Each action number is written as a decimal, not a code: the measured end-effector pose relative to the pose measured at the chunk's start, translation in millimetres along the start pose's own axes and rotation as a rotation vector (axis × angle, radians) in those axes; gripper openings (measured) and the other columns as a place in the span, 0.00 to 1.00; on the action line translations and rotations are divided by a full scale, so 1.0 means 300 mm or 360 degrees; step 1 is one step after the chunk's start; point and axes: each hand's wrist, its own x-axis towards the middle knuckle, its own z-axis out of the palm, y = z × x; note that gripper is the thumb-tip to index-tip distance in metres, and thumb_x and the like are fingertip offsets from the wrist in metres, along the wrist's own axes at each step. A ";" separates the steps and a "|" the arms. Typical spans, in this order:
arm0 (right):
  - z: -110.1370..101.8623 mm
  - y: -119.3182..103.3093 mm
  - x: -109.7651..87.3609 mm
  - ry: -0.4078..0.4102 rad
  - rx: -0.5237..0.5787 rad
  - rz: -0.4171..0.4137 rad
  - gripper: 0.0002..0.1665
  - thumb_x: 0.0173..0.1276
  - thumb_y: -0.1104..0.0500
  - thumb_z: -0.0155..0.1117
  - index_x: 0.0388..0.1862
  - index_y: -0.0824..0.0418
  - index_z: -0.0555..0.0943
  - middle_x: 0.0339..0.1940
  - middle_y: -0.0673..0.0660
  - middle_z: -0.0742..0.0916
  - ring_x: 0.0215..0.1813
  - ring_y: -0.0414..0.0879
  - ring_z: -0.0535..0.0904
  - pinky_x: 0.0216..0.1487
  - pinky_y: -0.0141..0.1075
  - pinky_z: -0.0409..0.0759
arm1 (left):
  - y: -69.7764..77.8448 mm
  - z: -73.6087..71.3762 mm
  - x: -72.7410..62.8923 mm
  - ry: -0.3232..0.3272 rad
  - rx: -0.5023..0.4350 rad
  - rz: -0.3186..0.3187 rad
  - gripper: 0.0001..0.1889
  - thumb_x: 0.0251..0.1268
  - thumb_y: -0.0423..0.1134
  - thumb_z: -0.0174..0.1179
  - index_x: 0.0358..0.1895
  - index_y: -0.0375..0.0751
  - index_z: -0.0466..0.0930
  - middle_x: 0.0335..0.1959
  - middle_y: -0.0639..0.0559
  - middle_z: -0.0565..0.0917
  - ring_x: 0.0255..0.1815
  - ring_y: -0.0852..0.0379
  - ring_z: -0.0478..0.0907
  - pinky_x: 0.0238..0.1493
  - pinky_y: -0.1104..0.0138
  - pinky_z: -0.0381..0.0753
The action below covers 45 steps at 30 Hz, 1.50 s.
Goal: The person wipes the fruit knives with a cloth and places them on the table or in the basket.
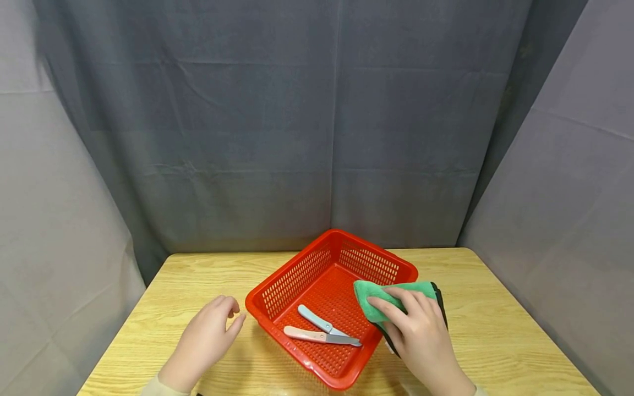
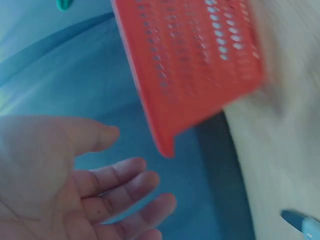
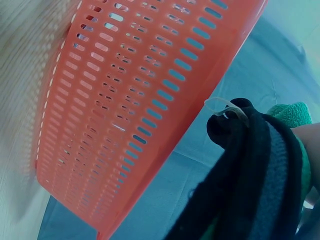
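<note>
My right hand [image 1: 421, 330] grips a folded green cloth [image 1: 369, 291] with black edging, held over the right rim of a red plastic basket [image 1: 292, 269]. In the right wrist view the dark edging of the cloth [image 3: 270, 165] hangs beside the basket's slotted wall [image 3: 120, 100]. Two knives lie inside the basket, one with a light blue handle [image 1: 313, 317] and one with a pale pink handle [image 1: 303, 334]; their blades cross near the tips. Beside the basket's left corner, my left hand [image 1: 210, 330] holds nothing, its fingers loosely bent and its palm showing in the left wrist view.
The basket stands at an angle on a light wood-grain table [image 1: 495, 330]. Grey curtains [image 1: 247, 137] enclose the back and both sides. A small dark and light blue object [image 2: 300, 222] lies on the table in the left wrist view.
</note>
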 end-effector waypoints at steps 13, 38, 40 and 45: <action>-0.001 0.011 -0.001 0.0005 -0.0003 0.0002 0.31 0.54 0.65 0.74 0.57 0.44 0.86 0.57 0.56 0.85 0.53 0.55 0.79 0.51 0.53 0.74 | -0.214 0.050 -0.029 -0.0250 0.0181 -0.0258 0.18 0.67 0.46 0.68 0.40 0.32 0.76 0.30 0.48 0.75 0.26 0.53 0.72 0.27 0.58 0.75; 0.004 0.011 -0.002 0.0002 0.0004 0.0001 0.31 0.54 0.65 0.74 0.57 0.44 0.86 0.57 0.56 0.86 0.53 0.56 0.80 0.51 0.54 0.74 | -0.325 0.111 -0.090 -0.0524 0.0256 -0.0542 0.19 0.61 0.43 0.71 0.37 0.28 0.77 0.27 0.46 0.75 0.26 0.51 0.72 0.27 0.56 0.76; 0.003 0.013 -0.003 0.0008 0.0005 0.0000 0.30 0.55 0.65 0.73 0.57 0.44 0.86 0.57 0.56 0.86 0.53 0.56 0.80 0.51 0.54 0.74 | -0.328 0.112 -0.091 -0.0533 0.0253 -0.0544 0.17 0.62 0.42 0.71 0.37 0.29 0.77 0.27 0.47 0.75 0.26 0.51 0.72 0.27 0.57 0.76; 0.003 0.015 -0.005 0.0011 0.0003 -0.0001 0.30 0.55 0.64 0.71 0.57 0.44 0.86 0.57 0.56 0.85 0.53 0.56 0.79 0.50 0.54 0.74 | -0.331 0.117 -0.088 -0.0570 0.0251 -0.0558 0.13 0.64 0.38 0.68 0.37 0.29 0.78 0.27 0.48 0.77 0.26 0.52 0.73 0.28 0.58 0.77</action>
